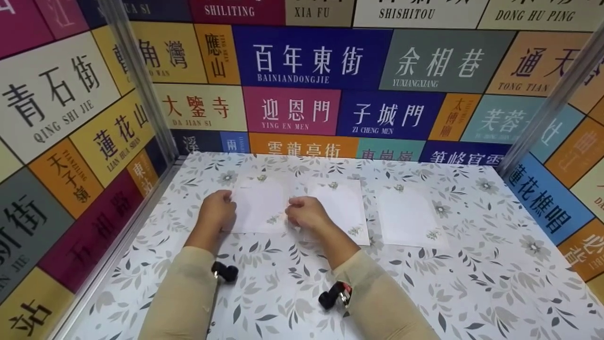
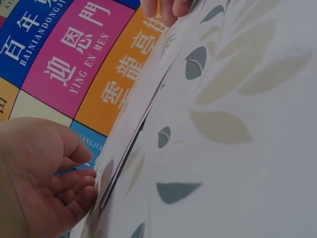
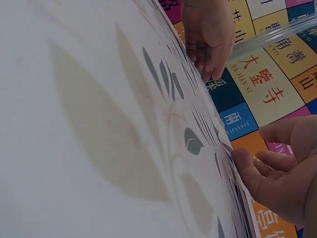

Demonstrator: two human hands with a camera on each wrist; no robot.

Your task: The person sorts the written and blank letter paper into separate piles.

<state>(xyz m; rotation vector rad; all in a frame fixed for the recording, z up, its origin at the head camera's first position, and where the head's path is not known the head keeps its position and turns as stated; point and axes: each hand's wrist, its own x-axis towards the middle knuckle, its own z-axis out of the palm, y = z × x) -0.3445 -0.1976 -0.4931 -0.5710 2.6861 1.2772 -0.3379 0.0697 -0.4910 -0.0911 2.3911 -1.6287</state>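
Note:
Three pale sheets of paper with small floral corner prints lie side by side: a left sheet (image 1: pixel 257 205), a middle sheet (image 1: pixel 339 210) and a right sheet (image 1: pixel 408 215). My left hand (image 1: pixel 218 211) is at the left edge of the left sheet. In the left wrist view, that hand's fingertips (image 2: pixel 89 191) meet the paper edge, with the thumb apart from them. At the opposite edge is my right hand (image 1: pixel 306 215), which overlaps part of the middle sheet. An index fingertip (image 3: pixel 241 159) touches the edge in the right wrist view, its thumb held away.
A table (image 1: pixel 283 293) covered in a leaf-and-flower print carries the sheets. Colourful panels with place names (image 1: pixel 311 56) wall the back and both sides, with metal posts (image 1: pixel 141 75) at the corners. A small black device (image 1: pixel 225 272) sits at each wrist.

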